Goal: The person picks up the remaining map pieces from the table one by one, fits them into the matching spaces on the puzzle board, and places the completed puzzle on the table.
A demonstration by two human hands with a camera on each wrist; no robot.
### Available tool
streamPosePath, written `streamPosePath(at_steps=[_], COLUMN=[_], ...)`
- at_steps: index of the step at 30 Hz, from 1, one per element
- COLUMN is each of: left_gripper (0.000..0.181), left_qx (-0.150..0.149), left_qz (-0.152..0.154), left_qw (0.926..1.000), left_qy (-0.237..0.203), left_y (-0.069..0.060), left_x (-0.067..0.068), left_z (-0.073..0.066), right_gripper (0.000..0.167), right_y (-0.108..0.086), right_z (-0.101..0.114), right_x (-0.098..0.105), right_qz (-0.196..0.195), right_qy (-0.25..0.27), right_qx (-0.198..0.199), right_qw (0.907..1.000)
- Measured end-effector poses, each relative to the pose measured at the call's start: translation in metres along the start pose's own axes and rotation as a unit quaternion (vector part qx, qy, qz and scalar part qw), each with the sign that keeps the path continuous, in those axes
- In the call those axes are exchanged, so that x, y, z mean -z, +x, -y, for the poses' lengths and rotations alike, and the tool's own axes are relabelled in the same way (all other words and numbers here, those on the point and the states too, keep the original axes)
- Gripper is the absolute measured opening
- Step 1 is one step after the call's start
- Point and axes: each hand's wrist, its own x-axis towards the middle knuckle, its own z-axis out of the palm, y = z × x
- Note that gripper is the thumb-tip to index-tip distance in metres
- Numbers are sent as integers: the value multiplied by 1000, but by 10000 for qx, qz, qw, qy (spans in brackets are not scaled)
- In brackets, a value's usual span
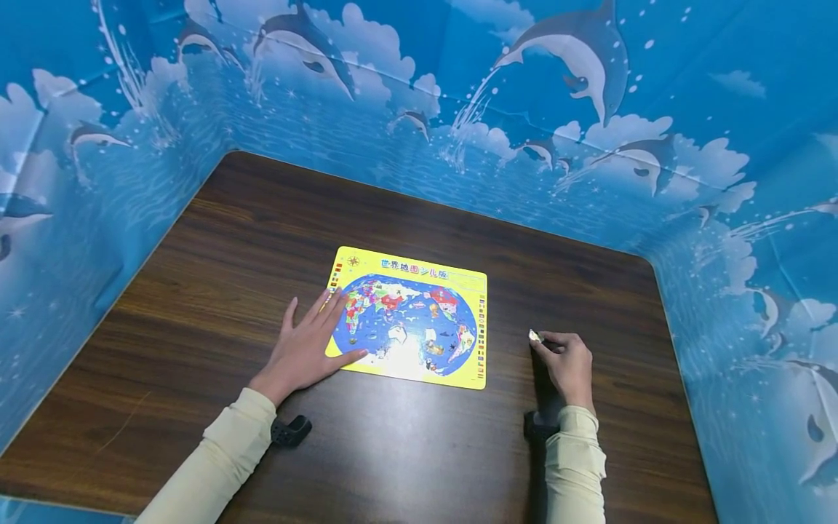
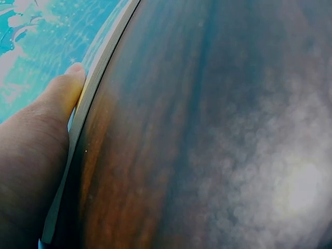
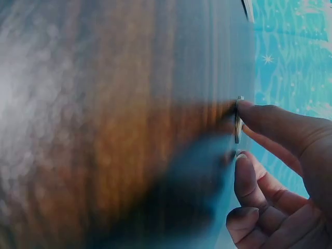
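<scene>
A yellow-bordered children's world map puzzle [image 1: 458, 271] lies flat on the table, with a blue oval map and rows of small flags along its sides. My left hand [image 1: 308, 353] rests on its left edge, fingers spread and thumb at the lower border. In the left wrist view only the thumb [image 2: 67, 91] shows. To the right of the board, my right hand [image 1: 568, 364] pinches a small, thin, flat puzzle piece [image 1: 535, 335] at the fingertips, close to the tabletop. The right wrist view shows this piece [image 3: 239, 122] edge-on; its printed face is hidden there.
The dark wood-grain table [image 1: 262, 211] has rounded far corners. A blue cloth [image 1: 366, 145] printed with dolphins and waves hangs round its back and sides. Bright glare whitens the lower middle of the map. Each wrist wears a black band [image 1: 291, 431].
</scene>
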Motion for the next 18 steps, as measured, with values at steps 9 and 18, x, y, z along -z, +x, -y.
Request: streamPosePath(at_steps=[9,18], left_gripper=[110,110], left_qx=[21,33], left_qz=[-38,-60], left_qw=[10000,10000], left_qy=[-28,-25], left_y=[0,0], left_x=[0,-1], left_z=[0,0], right_gripper=[20,16], right_y=[3,4], right_z=[-1,3], right_x=[-3,-6], right_qz=[15,-167], right_qy=[158,686], right_qx=[-414,-496], right_qw=[9990,9963])
